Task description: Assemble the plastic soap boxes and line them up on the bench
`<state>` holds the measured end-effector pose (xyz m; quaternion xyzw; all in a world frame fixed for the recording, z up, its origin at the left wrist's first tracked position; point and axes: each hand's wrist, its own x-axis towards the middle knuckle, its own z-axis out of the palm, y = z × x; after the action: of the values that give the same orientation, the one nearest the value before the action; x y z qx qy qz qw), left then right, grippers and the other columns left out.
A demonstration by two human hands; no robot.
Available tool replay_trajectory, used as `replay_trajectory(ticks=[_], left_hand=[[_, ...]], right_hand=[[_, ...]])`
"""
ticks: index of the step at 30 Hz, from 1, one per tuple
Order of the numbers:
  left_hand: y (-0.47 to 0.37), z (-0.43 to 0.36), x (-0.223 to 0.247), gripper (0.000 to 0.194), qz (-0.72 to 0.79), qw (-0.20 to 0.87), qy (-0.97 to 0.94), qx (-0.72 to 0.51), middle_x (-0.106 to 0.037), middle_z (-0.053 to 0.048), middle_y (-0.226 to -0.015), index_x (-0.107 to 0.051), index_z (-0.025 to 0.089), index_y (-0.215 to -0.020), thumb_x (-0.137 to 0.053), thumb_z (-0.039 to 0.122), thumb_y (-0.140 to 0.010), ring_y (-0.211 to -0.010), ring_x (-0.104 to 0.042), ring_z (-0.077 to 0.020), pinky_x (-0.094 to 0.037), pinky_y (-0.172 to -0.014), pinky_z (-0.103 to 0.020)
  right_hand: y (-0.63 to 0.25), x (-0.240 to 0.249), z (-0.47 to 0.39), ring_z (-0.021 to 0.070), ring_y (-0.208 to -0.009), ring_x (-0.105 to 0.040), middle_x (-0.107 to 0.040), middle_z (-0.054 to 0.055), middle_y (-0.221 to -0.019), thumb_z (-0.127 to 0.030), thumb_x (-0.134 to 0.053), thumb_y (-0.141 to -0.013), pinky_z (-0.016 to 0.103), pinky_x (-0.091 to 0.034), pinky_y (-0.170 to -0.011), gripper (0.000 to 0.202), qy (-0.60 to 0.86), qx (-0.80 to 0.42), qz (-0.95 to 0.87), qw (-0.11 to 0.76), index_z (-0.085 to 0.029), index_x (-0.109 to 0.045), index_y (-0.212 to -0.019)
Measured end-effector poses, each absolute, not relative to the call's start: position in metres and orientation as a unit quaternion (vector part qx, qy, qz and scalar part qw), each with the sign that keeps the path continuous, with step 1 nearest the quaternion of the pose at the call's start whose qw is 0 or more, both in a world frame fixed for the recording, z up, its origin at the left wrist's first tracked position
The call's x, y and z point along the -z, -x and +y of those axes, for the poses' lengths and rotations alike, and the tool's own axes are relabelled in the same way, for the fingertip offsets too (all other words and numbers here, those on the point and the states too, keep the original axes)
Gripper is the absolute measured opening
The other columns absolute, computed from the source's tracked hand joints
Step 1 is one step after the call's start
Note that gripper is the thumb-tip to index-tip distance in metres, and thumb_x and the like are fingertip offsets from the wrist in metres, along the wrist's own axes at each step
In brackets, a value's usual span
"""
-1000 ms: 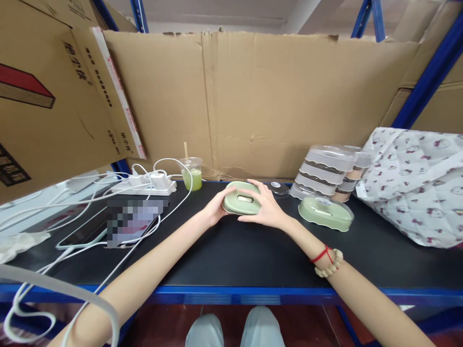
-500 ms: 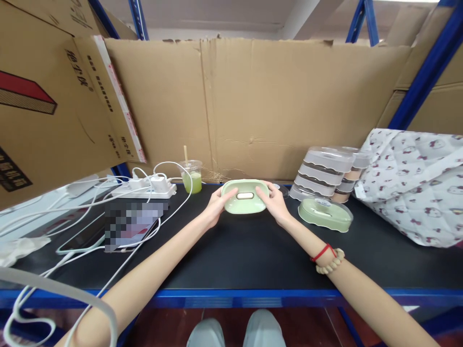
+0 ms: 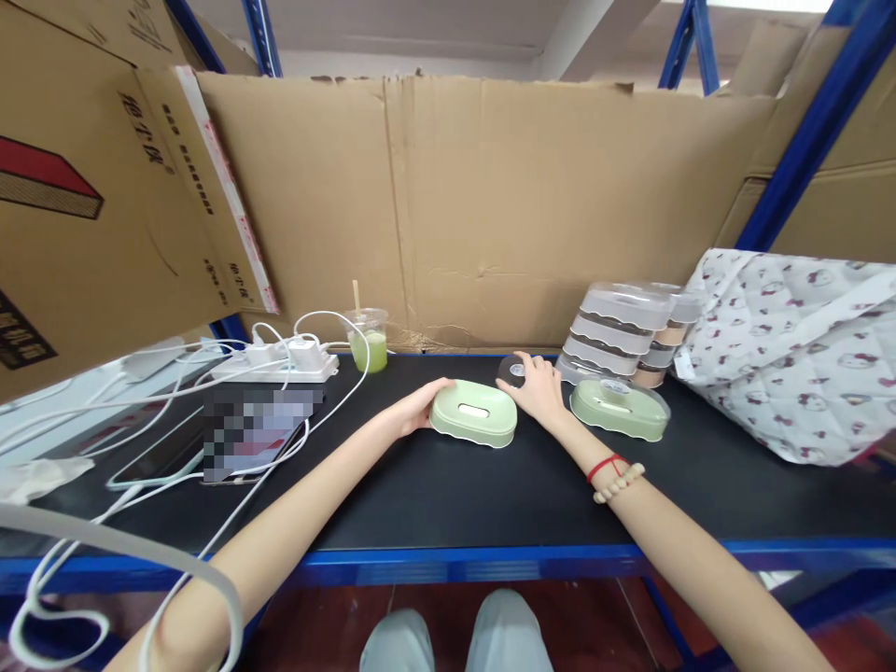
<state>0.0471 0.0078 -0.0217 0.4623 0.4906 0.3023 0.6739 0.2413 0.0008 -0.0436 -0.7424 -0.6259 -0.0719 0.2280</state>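
Black worktop point(image 3: 490, 509), crowded at both ends. Person's left side: white power strip point(image 3: 276, 367) with plugs in it, white cables point(image 3: 369, 341) looping over and around a phone point(image 3: 160, 450) and a blurred-out flat device point(image 3: 262, 431), crumpled tissue point(image 3: 43, 478) at the far left. A lidded cup point(image 3: 370, 351) of green drink, straw upright, stands behind the left hand point(image 3: 418, 409), near the cardboard wall point(image 3: 448, 205). Person's right side: a second green box point(image 3: 620, 411) under a clear cover, a stack of pale boxes point(image 3: 612, 338) behind it, then a patterned bag point(image 3: 798, 355) leaning in. These crowd the outer side of the right hand point(image 3: 540, 387); the middle front of the worktop is bare. The green box point(image 3: 474, 413), slot in its top, sits mid-worktop between the hands. Left grip holds its left end, fingertips against the side and rim. The right hand is apart from that box, at the clear lid point(image 3: 513, 371) with a round label, which lies just behind and to the right of it — fingers at the lid's right edge, thumb near the front; whether the grip is closed on it, cannot tell.
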Motion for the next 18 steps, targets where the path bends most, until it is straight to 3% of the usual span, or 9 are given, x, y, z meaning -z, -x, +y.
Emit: replay_trajectory(ticks=[5, 11, 15, 18], left_hand=[[-0.047, 0.008, 0.026, 0.022, 0.476, 0.671, -0.491, -0.288, -0.059, 0.002, -0.058, -0.063, 0.019, -0.072, -0.058, 0.04, -0.073, -0.059, -0.055, -0.014, -0.043, -0.057, -0.021], [-0.046, 0.008, 0.027, 0.021, 0.462, 0.677, -0.492, -0.295, -0.056, 0.002, -0.054, -0.06, 0.019, -0.065, -0.06, 0.039, -0.071, -0.054, -0.052, -0.013, -0.042, -0.056, -0.021], [-0.047, 0.007, 0.026, 0.02, 0.461, 0.68, -0.492, -0.287, -0.057, 0.001, -0.054, -0.062, 0.019, -0.067, -0.058, 0.038, -0.072, -0.057, -0.054, -0.0143, -0.042, -0.057, -0.022], [-0.049, 0.004, 0.023, 0.02, 0.481, 0.674, -0.478, -0.294, -0.059, 0.001, -0.055, -0.062, 0.019, -0.068, -0.053, 0.034, -0.076, -0.058, -0.055, -0.0145, -0.043, -0.058, -0.022]], right_hand=[[-0.245, 0.052, 0.007, 0.042, -0.119, -0.047, -0.051, 0.016, -0.126, -0.055, -0.066, -0.069, 0.055, -0.042, -0.089, 0.058, 0.763, 0.03, -0.592, 0.259, -0.026, -0.061, -0.118], [-0.251, 0.049, 0.006, 0.0373, -0.123, -0.041, -0.051, 0.012, -0.122, -0.036, -0.073, -0.062, 0.057, -0.04, -0.091, 0.033, 0.744, 0.012, -0.591, 0.312, -0.026, -0.066, -0.093], [-0.251, 0.044, 0.003, 0.0318, -0.121, -0.043, -0.053, 0.009, -0.115, -0.035, -0.071, -0.065, 0.054, -0.036, -0.097, 0.017, 0.737, 0.001, -0.605, 0.302, -0.022, -0.061, -0.071], [-0.25, 0.043, 0.001, 0.0356, -0.12, -0.044, -0.052, 0.012, -0.113, -0.039, -0.075, -0.062, 0.057, -0.033, -0.097, 0.03, 0.757, 0.004, -0.586, 0.288, -0.022, -0.063, -0.084]])
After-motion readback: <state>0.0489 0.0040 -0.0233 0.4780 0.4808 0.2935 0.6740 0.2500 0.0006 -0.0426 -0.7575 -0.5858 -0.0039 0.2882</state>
